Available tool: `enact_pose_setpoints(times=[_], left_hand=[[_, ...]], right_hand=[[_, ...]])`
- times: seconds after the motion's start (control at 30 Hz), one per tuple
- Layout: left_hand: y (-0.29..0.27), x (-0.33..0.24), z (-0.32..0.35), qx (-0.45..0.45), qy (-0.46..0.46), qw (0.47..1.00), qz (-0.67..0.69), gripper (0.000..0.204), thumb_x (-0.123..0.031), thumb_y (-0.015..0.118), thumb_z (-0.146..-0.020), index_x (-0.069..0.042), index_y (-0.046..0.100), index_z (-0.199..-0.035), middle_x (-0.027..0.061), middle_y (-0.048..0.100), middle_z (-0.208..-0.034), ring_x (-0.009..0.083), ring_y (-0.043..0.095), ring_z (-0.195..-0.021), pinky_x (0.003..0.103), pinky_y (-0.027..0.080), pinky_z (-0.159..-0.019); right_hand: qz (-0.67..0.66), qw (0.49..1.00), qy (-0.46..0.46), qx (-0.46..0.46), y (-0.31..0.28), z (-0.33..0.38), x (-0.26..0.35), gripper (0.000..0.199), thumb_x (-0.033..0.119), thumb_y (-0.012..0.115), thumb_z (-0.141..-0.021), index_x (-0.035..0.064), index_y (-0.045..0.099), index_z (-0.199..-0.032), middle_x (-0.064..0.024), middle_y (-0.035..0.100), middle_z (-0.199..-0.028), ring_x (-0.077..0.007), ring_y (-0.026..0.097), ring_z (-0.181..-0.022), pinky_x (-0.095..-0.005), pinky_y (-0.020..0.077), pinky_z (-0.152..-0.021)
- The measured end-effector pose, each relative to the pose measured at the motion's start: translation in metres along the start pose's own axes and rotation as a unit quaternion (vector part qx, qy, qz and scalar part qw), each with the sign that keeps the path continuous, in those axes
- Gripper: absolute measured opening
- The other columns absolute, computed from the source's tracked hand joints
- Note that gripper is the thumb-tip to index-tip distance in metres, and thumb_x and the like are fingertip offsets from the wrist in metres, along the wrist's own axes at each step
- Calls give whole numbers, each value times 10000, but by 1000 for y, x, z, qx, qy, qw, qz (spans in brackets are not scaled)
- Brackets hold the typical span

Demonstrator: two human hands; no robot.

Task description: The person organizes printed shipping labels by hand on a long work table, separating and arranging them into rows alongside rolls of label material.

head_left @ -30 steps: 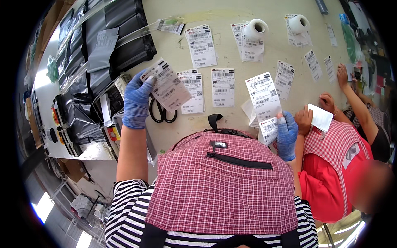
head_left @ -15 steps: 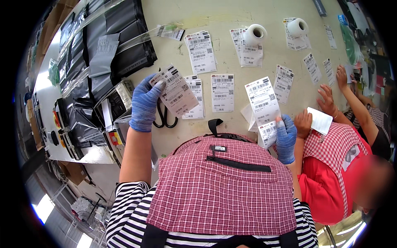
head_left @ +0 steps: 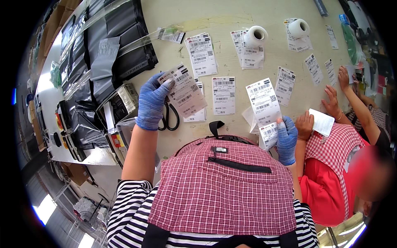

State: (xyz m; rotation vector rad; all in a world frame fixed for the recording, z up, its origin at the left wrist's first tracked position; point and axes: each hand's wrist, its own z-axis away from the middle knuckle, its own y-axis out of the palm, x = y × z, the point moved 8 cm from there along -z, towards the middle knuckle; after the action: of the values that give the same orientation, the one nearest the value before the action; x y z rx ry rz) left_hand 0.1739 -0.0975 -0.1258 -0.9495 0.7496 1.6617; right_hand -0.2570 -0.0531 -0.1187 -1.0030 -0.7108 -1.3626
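My left hand point(head_left: 153, 103), in a blue knit glove, pinches a printed white shipping label point(head_left: 184, 93) by its upper left corner, tilted over the table. Part of another label point(head_left: 197, 116) lies beneath it. Beside that wrist rest black-handled scissors point(head_left: 172, 120), their blades hidden. On the right, my gloved right hand point(head_left: 286, 140) grips the lower end of a strip of shipping labels point(head_left: 263, 101), which stands out away from me. White paper point(head_left: 249, 118) shows partly behind this strip. A single label point(head_left: 223, 96) lies flat between my hands.
Label piles point(head_left: 202, 56) cross the table, some under white label rolls point(head_left: 255, 36). Dark plastic mailing bags point(head_left: 128, 37) and an open box point(head_left: 124, 99) stand at left. Close on my right, a co-worker's hand point(head_left: 305, 125) is near a white paper pad point(head_left: 321, 122).
My left hand and its label have shifted a little right and nearer me, covering more of the labels beneath. My right hand stays nearly still with the strip.
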Motion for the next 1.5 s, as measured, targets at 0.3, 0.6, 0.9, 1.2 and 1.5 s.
enact_pose_setpoints(times=[0.3, 0.6, 0.9, 1.2, 1.5], left_hand=[[61, -73, -96, 49, 138, 989, -34, 237, -153, 678, -855, 2, 651, -1032, 15, 643, -798, 87, 558, -652, 223, 432, -562], [108, -67, -303, 14, 169, 969, -180, 309, -152, 713, -806, -24, 675, -1084, 87, 687, -857, 169, 613, -709, 302, 502, -653], [120, -130, -201, -147, 390, 838, -353, 355, -315, 688, -842, -34, 663, -1058, 156, 682, -872, 256, 649, -868, 356, 487, -841], [221, -55, 61, 351, -83, 896, 260, 762, -640, 546, -847, -45, 480, -1320, 144, 563, -1270, 270, 559, -1157, 483, 456, -975], [194, -72, 111, 218, -49, 906, 360, 428, -322, 594, -923, -43, 524, -1239, 141, 624, -1139, 299, 616, -1047, 457, 493, -947]], right_hand=[[13, 1000, -26, 9, 2, -7, 13, 162, 160, 560, -959, 14, 619, -921, 38, 556, -735, -28, 467, -668, -205, 405, -584], [-1, 1000, -23, -13, -4, -15, 17, 160, 151, 565, -951, 6, 628, -929, 33, 563, -726, -31, 478, -657, -205, 411, -583], [-42, 996, -69, -27, 3, -15, 48, 174, 170, 601, -938, 2, 640, -961, 32, 580, -762, -34, 485, -695, -207, 422, -616], [-37, 986, -162, 26, 29, 13, 91, 186, 192, 620, -925, 10, 640, -957, 40, 559, -744, -36, 467, -686, -210, 413, -602], [1, 976, -184, 113, 36, 56, 112, 203, 216, 618, -932, 26, 634, -863, 34, 506, -652, -42, 440, -611, -230, 389, -540]])
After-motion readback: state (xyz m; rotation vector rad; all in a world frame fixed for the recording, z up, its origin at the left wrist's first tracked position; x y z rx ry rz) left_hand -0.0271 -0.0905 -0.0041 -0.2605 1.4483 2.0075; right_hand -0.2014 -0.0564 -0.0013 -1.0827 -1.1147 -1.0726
